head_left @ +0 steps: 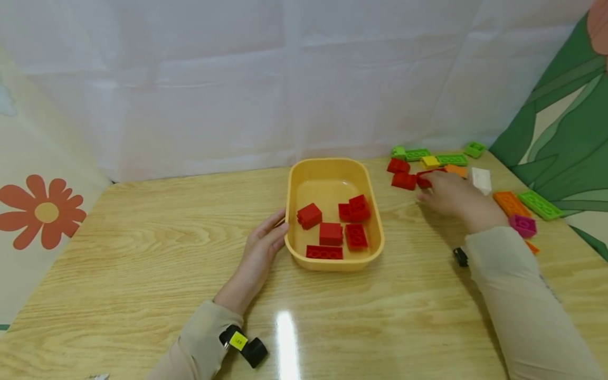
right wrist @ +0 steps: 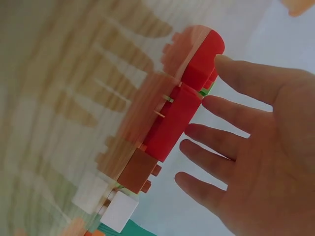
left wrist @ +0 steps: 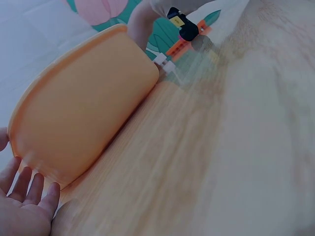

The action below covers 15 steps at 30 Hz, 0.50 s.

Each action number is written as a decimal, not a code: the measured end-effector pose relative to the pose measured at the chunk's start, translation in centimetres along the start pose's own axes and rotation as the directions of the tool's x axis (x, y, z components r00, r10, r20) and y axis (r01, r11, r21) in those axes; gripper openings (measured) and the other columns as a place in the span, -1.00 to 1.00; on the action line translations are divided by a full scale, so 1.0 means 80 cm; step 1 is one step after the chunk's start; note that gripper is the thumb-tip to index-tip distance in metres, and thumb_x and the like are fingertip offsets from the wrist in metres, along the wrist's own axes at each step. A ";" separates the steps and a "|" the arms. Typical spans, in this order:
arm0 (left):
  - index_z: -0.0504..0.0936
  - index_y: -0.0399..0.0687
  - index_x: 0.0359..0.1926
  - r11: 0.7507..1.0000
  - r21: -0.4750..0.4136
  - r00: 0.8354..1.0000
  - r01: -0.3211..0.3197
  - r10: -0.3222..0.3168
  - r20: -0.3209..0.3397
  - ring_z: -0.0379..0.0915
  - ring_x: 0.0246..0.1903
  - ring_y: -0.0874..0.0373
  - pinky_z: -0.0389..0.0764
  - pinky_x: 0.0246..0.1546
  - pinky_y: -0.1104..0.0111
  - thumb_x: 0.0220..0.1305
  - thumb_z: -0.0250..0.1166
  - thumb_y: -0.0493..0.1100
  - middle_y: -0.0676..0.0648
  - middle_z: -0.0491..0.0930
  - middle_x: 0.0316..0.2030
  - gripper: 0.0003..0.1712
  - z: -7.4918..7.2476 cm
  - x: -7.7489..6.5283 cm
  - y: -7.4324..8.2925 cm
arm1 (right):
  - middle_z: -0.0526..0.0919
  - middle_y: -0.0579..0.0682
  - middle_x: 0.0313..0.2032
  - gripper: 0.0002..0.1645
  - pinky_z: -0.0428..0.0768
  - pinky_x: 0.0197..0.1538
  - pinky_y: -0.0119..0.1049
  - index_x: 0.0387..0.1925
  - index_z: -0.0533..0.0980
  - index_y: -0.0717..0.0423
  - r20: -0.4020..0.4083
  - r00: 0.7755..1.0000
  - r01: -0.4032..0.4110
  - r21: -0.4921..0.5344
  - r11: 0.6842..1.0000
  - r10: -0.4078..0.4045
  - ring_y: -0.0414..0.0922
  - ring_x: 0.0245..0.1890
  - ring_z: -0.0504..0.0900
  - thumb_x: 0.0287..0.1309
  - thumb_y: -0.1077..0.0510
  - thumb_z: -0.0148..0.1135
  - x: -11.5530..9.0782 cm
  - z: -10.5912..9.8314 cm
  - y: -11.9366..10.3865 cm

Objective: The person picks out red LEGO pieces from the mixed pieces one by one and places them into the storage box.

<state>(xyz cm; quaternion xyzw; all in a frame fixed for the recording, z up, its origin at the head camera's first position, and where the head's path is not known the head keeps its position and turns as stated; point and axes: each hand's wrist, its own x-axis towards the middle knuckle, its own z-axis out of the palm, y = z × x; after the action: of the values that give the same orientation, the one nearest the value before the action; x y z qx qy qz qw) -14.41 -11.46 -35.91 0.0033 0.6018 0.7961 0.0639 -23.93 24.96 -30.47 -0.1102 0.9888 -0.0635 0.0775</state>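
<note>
My left hand (head_left: 261, 240) is at the left side of a yellow plastic bin (head_left: 375, 248), its fingers (left wrist: 35, 189) against the outer wall near the base and its thumb near the rim. Inside the bin lie several red toy bricks, among them a long one (head_left: 324, 252). My right hand (head_left: 451, 195) reaches over bricks to the right of the bin. In the right wrist view its fingers (right wrist: 211, 137) are extended and apart, fingertips close to a long red brick (right wrist: 172, 125). A round-ended red brick (right wrist: 203, 59) sits by the thumb tip.
Green plates (head_left: 451, 159), a yellow brick (head_left: 429, 162) and a white brick (head_left: 481, 180) lie around the right hand. Farther right are an orange plate (head_left: 511, 203), a magenta brick (head_left: 522, 225) and a green plate (head_left: 540, 205). A white cloth (head_left: 199, 105) hangs behind the table.
</note>
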 end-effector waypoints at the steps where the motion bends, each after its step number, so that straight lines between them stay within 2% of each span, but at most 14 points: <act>1: 0.30 -0.20 0.33 1.000 0.000 1.000 0.000 0.000 -0.001 0.28 0.26 0.07 0.29 0.38 0.14 0.31 0.10 -0.18 -0.16 0.28 0.36 -0.42 0.000 0.000 0.000 | 0.33 0.55 0.21 -0.30 0.27 0.20 0.44 0.24 0.24 0.46 0.004 1.000 -0.003 0.006 1.000 0.003 0.43 0.13 0.30 0.27 0.00 0.03 0.000 0.000 0.000; 5: 0.30 -0.21 0.32 1.000 0.000 1.000 0.002 -0.002 -0.002 0.28 0.26 0.07 0.29 0.38 0.14 0.31 0.10 -0.19 -0.17 0.28 0.36 -0.43 0.000 0.000 0.000 | 0.36 0.54 0.19 -0.30 0.33 0.18 0.40 0.24 0.24 0.47 0.008 1.000 -0.004 0.016 1.000 0.004 0.41 0.12 0.33 0.26 0.01 0.03 -0.001 0.001 -0.001; 15: 0.29 -0.23 0.32 1.000 -0.015 1.000 -0.003 0.003 0.002 0.27 0.27 0.04 0.27 0.38 0.12 0.30 0.10 -0.21 -0.19 0.27 0.37 -0.42 0.002 0.000 0.000 | 0.24 0.58 0.23 -0.25 0.27 0.20 0.43 0.24 0.26 0.43 -0.014 0.999 -0.039 0.026 0.999 0.039 0.45 0.15 0.22 0.24 -0.07 0.05 -0.001 0.000 0.001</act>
<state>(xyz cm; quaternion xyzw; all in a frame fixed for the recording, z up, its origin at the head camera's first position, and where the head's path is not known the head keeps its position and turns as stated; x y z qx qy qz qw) -14.37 -11.35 -35.86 0.0043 0.5956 0.8008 0.0635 -23.84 25.03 -30.44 -0.0895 0.9904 -0.0756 0.0729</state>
